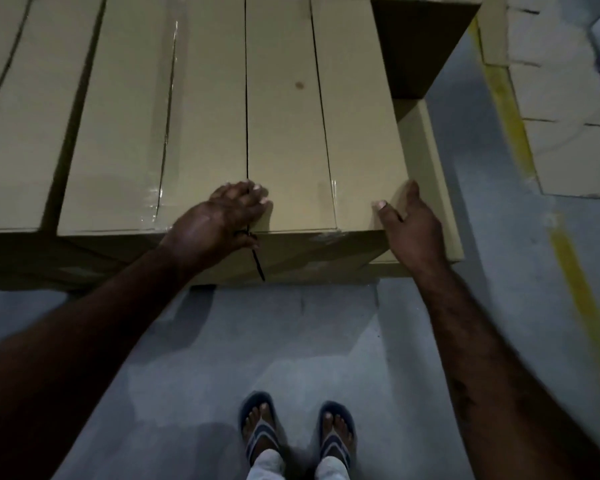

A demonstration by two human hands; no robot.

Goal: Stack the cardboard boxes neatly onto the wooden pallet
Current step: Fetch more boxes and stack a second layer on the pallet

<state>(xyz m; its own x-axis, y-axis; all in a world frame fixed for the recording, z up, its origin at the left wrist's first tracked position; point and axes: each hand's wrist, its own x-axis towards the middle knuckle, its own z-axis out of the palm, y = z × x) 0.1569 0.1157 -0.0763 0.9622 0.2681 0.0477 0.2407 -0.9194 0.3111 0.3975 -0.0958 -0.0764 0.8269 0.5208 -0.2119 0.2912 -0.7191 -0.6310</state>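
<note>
Head view: left hand flat, fingers straight, resting on near top edge of cardboard box, at seam with neighbour box. Right hand open, pressing box's near right corner. Box sits at right end of top row.

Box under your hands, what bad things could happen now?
1. The left hand lies over the gap between the box and its neighbour; fingers might get pinched if it slides shut.
2. Open sandals leave toes bare just below the box's near edge; a slip could hurt them.
3. The right hand presses the corner, where the lower box sticks out, so the stack may end up uneven.
</note>
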